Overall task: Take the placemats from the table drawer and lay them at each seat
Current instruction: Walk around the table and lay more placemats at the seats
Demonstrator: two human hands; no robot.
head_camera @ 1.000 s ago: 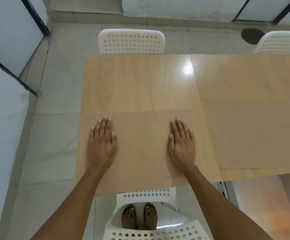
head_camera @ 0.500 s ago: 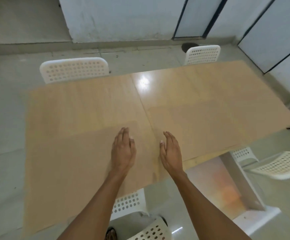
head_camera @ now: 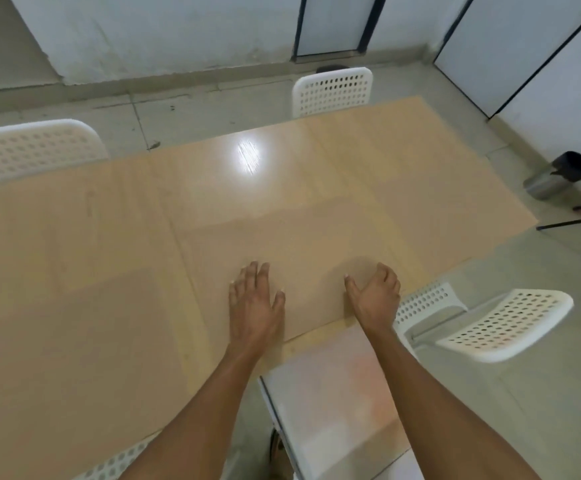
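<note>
Two tan placemats lie on the light wooden table (head_camera: 212, 188). One placemat (head_camera: 74, 341) covers the near left part of the table. The other placemat (head_camera: 309, 244) lies right of the table's seam, by the near edge. My left hand (head_camera: 254, 303) rests flat on that right placemat near its left edge, fingers apart. My right hand (head_camera: 373, 294) sits on the same mat's near right part, fingers curled a little, nothing in it. Below the table edge the white drawer (head_camera: 334, 393) stands pulled out; no placemat shows inside it.
White perforated chairs stand around the table: one at the far left (head_camera: 32, 150), one at the far side (head_camera: 332, 90), one at the near right (head_camera: 500, 327), and one by my body (head_camera: 115, 462). A metal bin (head_camera: 555, 174) with a black liner stands on the floor at right.
My view and both hands have shifted right, from the left placemat onto the right placemat. The open drawer now shows under my right forearm.
</note>
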